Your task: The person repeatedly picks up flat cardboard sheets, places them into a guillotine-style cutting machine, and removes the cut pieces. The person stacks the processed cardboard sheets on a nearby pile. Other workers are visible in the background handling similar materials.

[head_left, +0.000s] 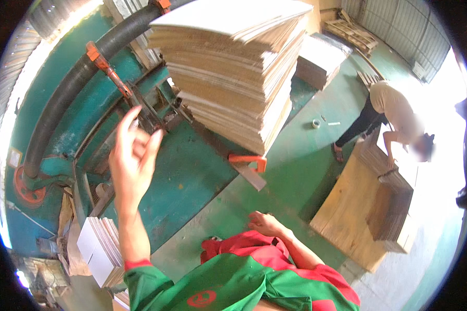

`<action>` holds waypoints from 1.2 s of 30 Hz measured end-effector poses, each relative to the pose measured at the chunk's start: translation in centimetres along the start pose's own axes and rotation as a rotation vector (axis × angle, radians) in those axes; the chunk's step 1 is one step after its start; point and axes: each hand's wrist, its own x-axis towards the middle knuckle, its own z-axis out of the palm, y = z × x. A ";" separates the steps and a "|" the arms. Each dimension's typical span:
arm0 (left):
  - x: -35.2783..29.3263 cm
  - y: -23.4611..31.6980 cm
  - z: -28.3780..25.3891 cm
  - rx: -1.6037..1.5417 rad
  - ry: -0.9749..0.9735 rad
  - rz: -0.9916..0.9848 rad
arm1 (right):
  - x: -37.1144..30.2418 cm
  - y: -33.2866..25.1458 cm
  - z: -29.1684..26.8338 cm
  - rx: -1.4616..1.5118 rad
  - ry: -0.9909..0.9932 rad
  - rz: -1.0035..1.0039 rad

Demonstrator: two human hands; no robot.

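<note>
My left hand (133,160) is raised before the green machine, thumb and forefinger apart, with nothing between them. Just past its fingertips is a metal bar with an orange end (108,70). Low by my waist, my right hand (266,224) has its fingers curled in and shows nothing held. Ahead of both hands rises a tall, slightly uneven stack of cardboard sheets (223,88), white on top and brown at the edges. Neither hand touches it. An orange bracket (250,160) shows beneath the stack's near corner.
A thick black hose (62,98) curves along the machine at left. White-faced boards (99,254) stand at lower left. At right a person (394,111) bends over cardboard stacks (394,207) on a wooden sheet (347,207). A tape roll (316,123) lies on the green floor. Pallets (352,33) are behind.
</note>
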 end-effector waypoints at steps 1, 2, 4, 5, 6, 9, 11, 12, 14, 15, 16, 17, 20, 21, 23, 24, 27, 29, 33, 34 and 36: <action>3.0 2.7 2.2 -0.026 0.002 0.121 | -0.5 1.0 -2.3 -0.008 -0.015 0.044; 5.6 4.9 4.3 -0.059 0.012 0.188 | -1.5 1.9 -4.1 0.009 -0.029 0.052; 9.4 8.2 7.4 0.052 -0.026 0.161 | -2.0 3.5 -7.3 0.062 -0.045 0.088; 10.6 9.3 8.4 0.090 -0.045 0.203 | -2.2 4.0 -8.2 0.106 -0.045 0.115; 11.3 10.0 9.3 0.159 -0.033 0.180 | -2.0 4.4 -8.8 0.156 -0.045 0.143; 12.7 10.6 11.7 0.160 0.006 0.235 | -1.4 5.2 -9.5 0.291 0.066 0.074; 12.6 10.3 12.0 0.035 -0.004 0.065 | -0.9 5.5 -9.1 0.443 0.030 0.104; 12.5 10.1 11.9 -0.035 0.012 0.096 | -0.8 5.5 -8.8 0.503 -0.001 0.116; 12.1 9.6 11.1 -0.089 -0.038 0.020 | -0.2 5.0 -8.5 0.602 -0.080 0.124; 11.9 9.4 10.7 -0.125 -0.044 -0.009 | 0.2 4.3 -8.5 0.603 -0.090 0.100; 11.6 9.3 10.1 -0.139 -0.037 -0.027 | 0.8 3.4 -8.6 0.617 -0.108 0.029; 11.4 9.3 9.4 -0.161 -0.040 -0.041 | 1.2 2.1 -8.8 0.644 -0.138 0.008; 9.8 9.2 6.8 -0.216 -0.042 -0.061 | 2.8 -3.5 -10.2 0.551 -0.142 -0.165; 8.9 9.1 5.6 -0.244 -0.035 -0.054 | 3.1 -5.9 -11.0 0.519 -0.151 -0.188; 6.3 8.8 2.8 -0.316 -0.087 -0.083 | 2.6 -11.0 -12.4 0.550 -0.097 -0.368; 4.5 8.4 1.3 -0.288 -0.082 -0.077 | 2.1 -13.7 -13.1 0.563 -0.074 -0.443; -2.4 6.4 -2.1 -0.189 -0.088 -0.076 | -0.1 -20.7 -13.4 0.851 -0.149 -0.693; -7.4 4.9 -3.0 -0.037 -0.121 0.156 | -1.1 -24.5 -11.5 1.105 -0.070 -0.974; -17.9 2.6 -1.6 -0.107 -0.352 0.162 | -3.5 -26.4 -6.5 1.117 0.413 -0.656; -19.4 1.4 -2.1 -0.159 -0.478 0.093 | -4.0 -26.1 -5.0 1.027 0.573 -0.545; -21.3 -1.6 -3.4 -0.231 -0.715 -0.041 | -4.2 -25.2 -3.1 0.823 0.817 -0.373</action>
